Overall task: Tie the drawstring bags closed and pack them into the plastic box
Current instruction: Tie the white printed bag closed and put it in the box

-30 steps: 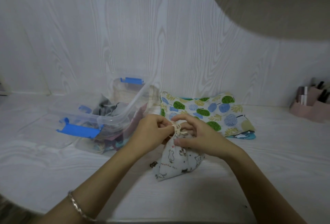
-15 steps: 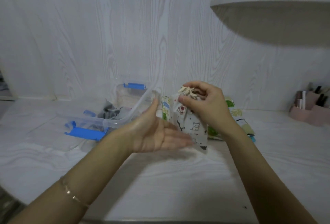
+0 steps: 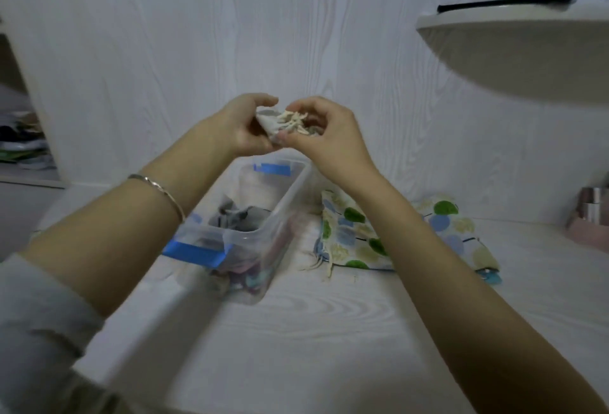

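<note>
Both hands are raised above the clear plastic box and hold a small white drawstring bag with a cream knotted cord between them. My left hand grips the bag's left side. My right hand pinches its right side and the cord. Most of the bag is hidden inside the two hands. The box has blue latches and holds grey and coloured fabric. A flat bag with green and blue dots lies on the table to the right of the box, its cord ends loose at its near left corner.
The white wood-grain table meets a matching wall. A rounded white shelf juts out at the upper right. A pink organiser stands at the far right. At the far left, a side recess holds clutter.
The cat-print bag was lifted from the table by my right hand. My left hand, open beneath it half a second ago, has joined the grip, and both hands now hold it above the box.
</note>
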`<action>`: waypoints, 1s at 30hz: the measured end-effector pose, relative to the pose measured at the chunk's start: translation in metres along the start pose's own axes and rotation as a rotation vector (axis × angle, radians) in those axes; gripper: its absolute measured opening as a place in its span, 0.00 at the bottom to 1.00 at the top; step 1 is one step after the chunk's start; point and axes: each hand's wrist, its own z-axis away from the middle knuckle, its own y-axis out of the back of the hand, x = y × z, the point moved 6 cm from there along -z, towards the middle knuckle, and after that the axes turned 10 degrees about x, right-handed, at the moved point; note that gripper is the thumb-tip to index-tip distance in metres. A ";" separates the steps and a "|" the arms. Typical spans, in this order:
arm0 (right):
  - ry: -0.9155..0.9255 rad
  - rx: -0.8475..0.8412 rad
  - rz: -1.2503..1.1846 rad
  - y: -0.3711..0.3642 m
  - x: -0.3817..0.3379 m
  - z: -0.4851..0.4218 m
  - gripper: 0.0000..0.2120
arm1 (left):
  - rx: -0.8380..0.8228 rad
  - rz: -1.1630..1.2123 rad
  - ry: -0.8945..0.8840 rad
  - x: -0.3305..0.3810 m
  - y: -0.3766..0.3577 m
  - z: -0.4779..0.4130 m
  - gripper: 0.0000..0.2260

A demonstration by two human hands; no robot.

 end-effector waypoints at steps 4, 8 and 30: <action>-0.030 -0.217 0.174 -0.065 0.018 -0.009 0.15 | 0.320 -1.062 -0.179 0.024 0.064 -0.023 0.09; 0.002 -0.576 0.418 -0.112 0.037 0.012 0.14 | 0.305 -1.449 0.013 0.001 0.113 -0.041 0.05; -0.057 -1.382 1.338 -0.156 0.071 0.043 0.24 | -0.485 -2.507 0.303 -0.074 0.128 -0.030 0.24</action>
